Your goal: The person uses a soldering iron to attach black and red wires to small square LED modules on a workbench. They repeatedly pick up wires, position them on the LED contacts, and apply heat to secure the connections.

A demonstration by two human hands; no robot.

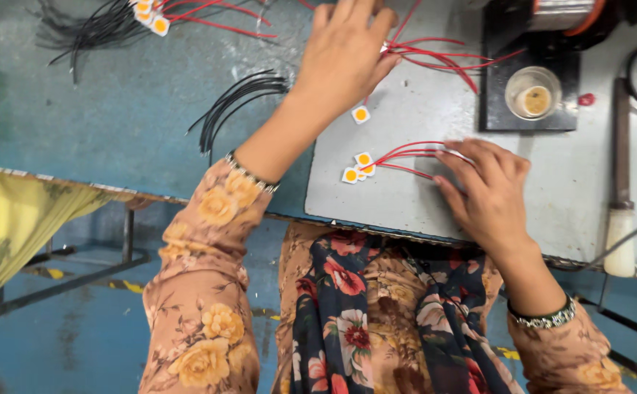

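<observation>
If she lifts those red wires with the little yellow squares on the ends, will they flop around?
Probably floppy: the red wires under her right hand are thin and already curve on the grey board. Likely very light too. The small yellow squares would probably dangle and swing.

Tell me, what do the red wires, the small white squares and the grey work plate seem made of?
Red wires: probably plastic-insulated, glossy and bending. White squares: seemingly rigid chips, matte, with a yellow round centre. Grey plate: perhaps painted metal, flat, dull, scuffed; not certain.
</observation>
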